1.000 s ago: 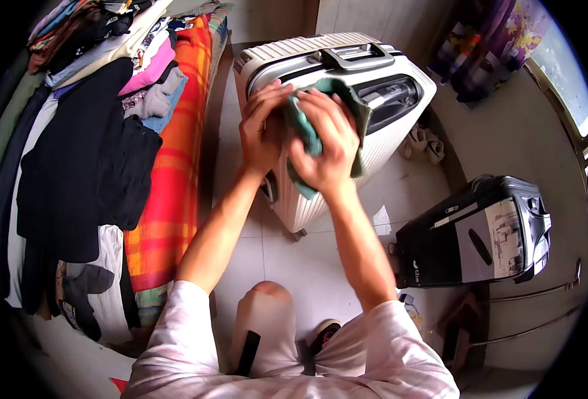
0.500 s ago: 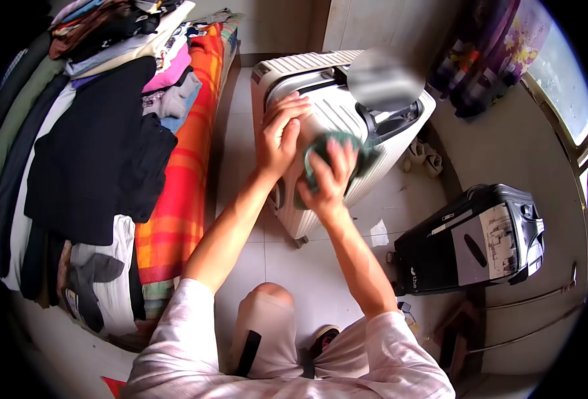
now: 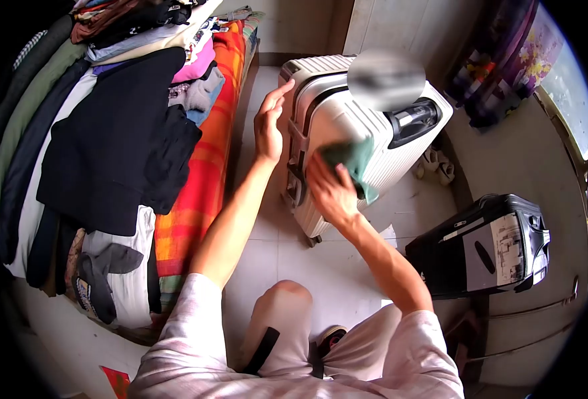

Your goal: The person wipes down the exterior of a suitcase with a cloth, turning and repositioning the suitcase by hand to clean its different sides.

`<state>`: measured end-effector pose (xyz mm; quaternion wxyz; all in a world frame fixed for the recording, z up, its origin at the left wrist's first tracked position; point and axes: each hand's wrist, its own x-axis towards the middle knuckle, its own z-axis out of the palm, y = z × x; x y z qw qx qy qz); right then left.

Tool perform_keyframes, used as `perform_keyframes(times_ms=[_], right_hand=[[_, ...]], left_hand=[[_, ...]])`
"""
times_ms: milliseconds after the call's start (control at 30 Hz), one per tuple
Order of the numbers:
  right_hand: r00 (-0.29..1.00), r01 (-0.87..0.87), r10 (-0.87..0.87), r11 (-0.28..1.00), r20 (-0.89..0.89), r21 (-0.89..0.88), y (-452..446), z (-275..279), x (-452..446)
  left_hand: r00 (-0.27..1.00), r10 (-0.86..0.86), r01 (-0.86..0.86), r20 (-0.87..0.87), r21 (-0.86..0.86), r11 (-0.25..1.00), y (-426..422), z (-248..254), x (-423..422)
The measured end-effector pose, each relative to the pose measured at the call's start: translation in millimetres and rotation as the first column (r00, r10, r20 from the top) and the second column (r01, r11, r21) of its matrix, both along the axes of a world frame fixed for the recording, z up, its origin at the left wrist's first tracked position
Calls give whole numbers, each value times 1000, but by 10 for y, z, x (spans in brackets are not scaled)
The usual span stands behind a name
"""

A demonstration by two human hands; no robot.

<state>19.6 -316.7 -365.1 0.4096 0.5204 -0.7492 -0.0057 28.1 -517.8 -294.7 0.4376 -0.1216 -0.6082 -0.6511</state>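
Note:
A large white ribbed suitcase (image 3: 400,156) stands upright on the floor in front of me; a blurred patch hides part of its top. My right hand (image 3: 334,189) presses a green cloth (image 3: 354,163) against the lower part of its near face. To the left, my left hand (image 3: 269,126) is raised beside the suitcase's left edge, fingers extended and holding nothing. Whether its fingertips touch the case I cannot tell.
Piled clothes (image 3: 114,133) lie on an orange checked bed cover (image 3: 201,193) at the left. A black and grey suitcase (image 3: 483,249) stands at the right. Light shoes (image 3: 435,166) sit by the wall, and a flowered curtain (image 3: 500,60) hangs near the window.
My left hand has come off the suitcase's top face to its left side. My right hand has moved the cloth down from the upper face. The view has shifted, so the suitcase appears further right.

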Motion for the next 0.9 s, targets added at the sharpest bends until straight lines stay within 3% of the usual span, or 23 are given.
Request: perform_keyframes(times_ms=[67, 167, 267, 300, 333, 400, 467, 533, 600, 633, 700, 800, 867, 900], right_hand=[[958, -132, 148, 988, 244, -82, 179, -156, 74], [970, -209, 238, 908, 38, -364, 154, 648, 81], [987, -23, 99, 871, 130, -490, -8, 1503, 0], [878, 37, 245, 822, 412, -568, -66, 1497, -145], [671, 125, 398, 770, 625, -625, -86, 1409, -245], [873, -104, 420, 658, 249, -746, -24, 1045, -260], [918, -209, 397, 471, -6, -857, -57, 227, -293], [858, -61, 480, 452, 185, -890, -85, -689, -263], [846, 43, 454, 465, 280, -884, -89, -640, -178], [835, 61, 478, 410, 271, -910, -159, -404, -184], [811, -3, 541, 385, 223, -923, -196, 312, -253], [885, -59, 426, 502, 187, -863, -181, 878, -425], [860, -69, 499, 322, 107, -944, -269, 424, -469], [883, -3, 456, 235, 108, -972, -358, 6, -457]], left_hand=[[997, 71, -74, -26, -169, 983, -93, 36, -14], [998, 49, -57, -43, -217, 974, -93, 181, -148], [1000, -13, 16, 18, -187, 982, 38, 210, -406], [999, 42, -42, -3, -250, 967, 75, 170, -451], [995, 93, -97, -29, -313, 945, 118, 165, -468], [980, 194, -198, -51, -405, 893, 265, 153, -329], [942, 319, -329, -102, -463, 823, 394, 119, -289], [914, 345, -402, -214, -603, 689, 556, 260, -109], [978, 141, -207, -156, -587, 783, 593, 262, -147], [967, 173, -252, -185, -642, 724, 606, 305, -146], [978, 120, -199, -171, -595, 779, 583, 295, -188], [968, 217, -248, -124, -572, 782, 640, 285, -154], [971, 177, -239, -162, -589, 772, 639, 265, -224], [958, 218, -285, -184, -605, 744, 625, 242, -232]])
